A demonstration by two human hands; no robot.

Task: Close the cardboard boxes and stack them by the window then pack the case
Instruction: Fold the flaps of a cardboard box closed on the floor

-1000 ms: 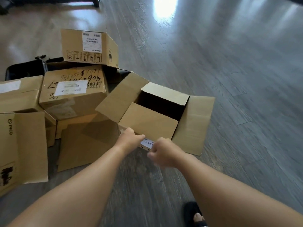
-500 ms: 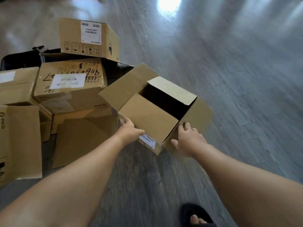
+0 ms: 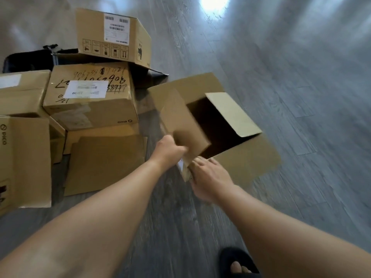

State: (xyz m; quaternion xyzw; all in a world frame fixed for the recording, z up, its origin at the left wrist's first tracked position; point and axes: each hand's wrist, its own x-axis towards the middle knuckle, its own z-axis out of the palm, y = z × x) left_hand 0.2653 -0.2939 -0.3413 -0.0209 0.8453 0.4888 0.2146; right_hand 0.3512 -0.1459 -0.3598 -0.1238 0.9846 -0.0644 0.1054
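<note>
We are working on the open box (image 3: pixel 210 125), which sits tilted on the floor (image 3: pixel 301 97) just right of the pile of boxes (image 3: pixel 90 97). Its dark interior appears empty, so we judge it light and easy to shift with one hand. The board is stiff across a panel but bends readily along its creases, and the flaps (image 3: pixel 230 111) stand loose.

Our left hand (image 3: pixel 170 149) is curled around the near flap at its lower edge, gripping it. Our right hand (image 3: pixel 208 175) lies with fingers fairly straight against the near corner of the box, beside a white label (image 3: pixel 180 164); motion blur keeps us from telling whether it grips.

We recommend holding panels near the creases, not at flap tips, which buckle. Fold the short flaps first, then the long ones. Carry it from beneath, since the smooth board slides in a side grip.
</note>
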